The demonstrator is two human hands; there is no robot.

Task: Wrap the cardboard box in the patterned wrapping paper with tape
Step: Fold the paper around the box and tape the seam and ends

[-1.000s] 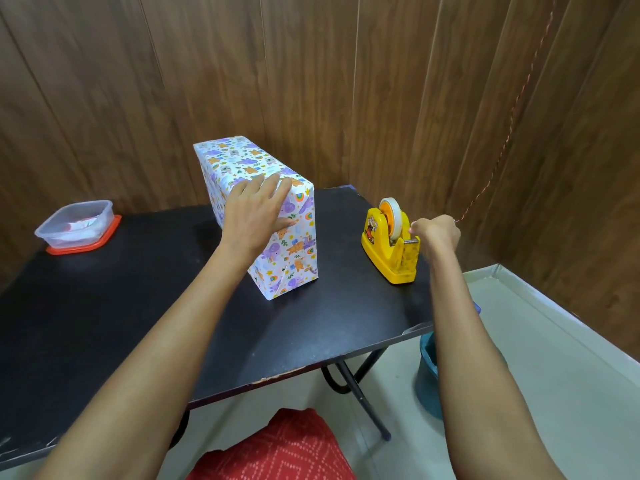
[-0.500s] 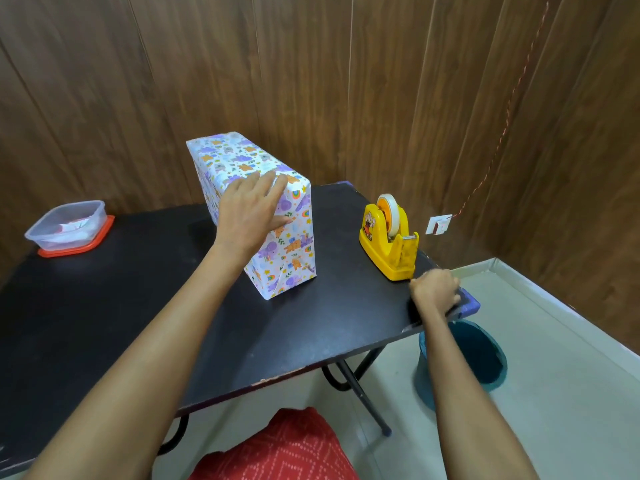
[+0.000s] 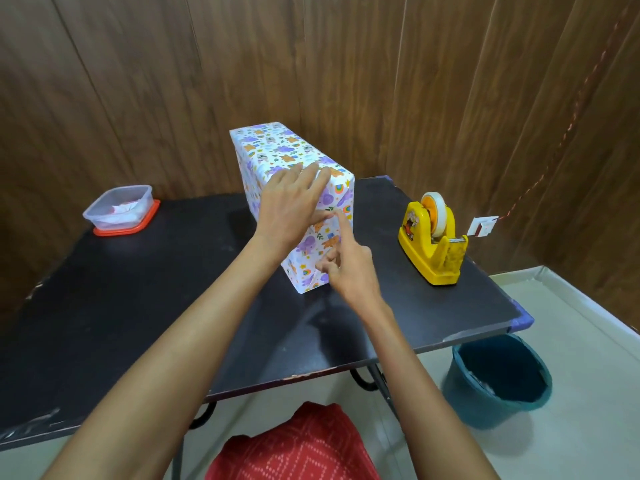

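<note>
Now, the fingers (image 3: 309, 177) of the left hand (image 3: 291, 211) lie straight and pressed together across the near top edge of the wrapped box (image 3: 277, 152). The thumb stretches sideways onto the box's end face. The index finger (image 3: 341, 227) of the right hand (image 3: 348, 271) is straight, and its tip touches that same end face just beside the left thumb. Its other fingers are curled toward the palm; whether they hold anything I cannot tell.

The left hand sits palm down on the box, its forearm reaching in from the lower left. The right hand is lower, in front of the end face, its forearm coming up from the lower right, so both arms converge on the box.

Two hands, one box. It stands on a long narrow side near the middle of the black tabletop (image 3: 138, 306). The faces in view are covered in white wrapping paper (image 3: 263, 174) with purple and orange figures.

One yellow tape dispenser (image 3: 415, 247), carrying one roll of tape (image 3: 439, 216), stands well to the right of the box, near the tabletop's right edge. One clear plastic container (image 3: 119, 206) on a red lid sits at the far left corner. One teal bucket (image 3: 460, 382) stands on the floor under the right corner.
</note>
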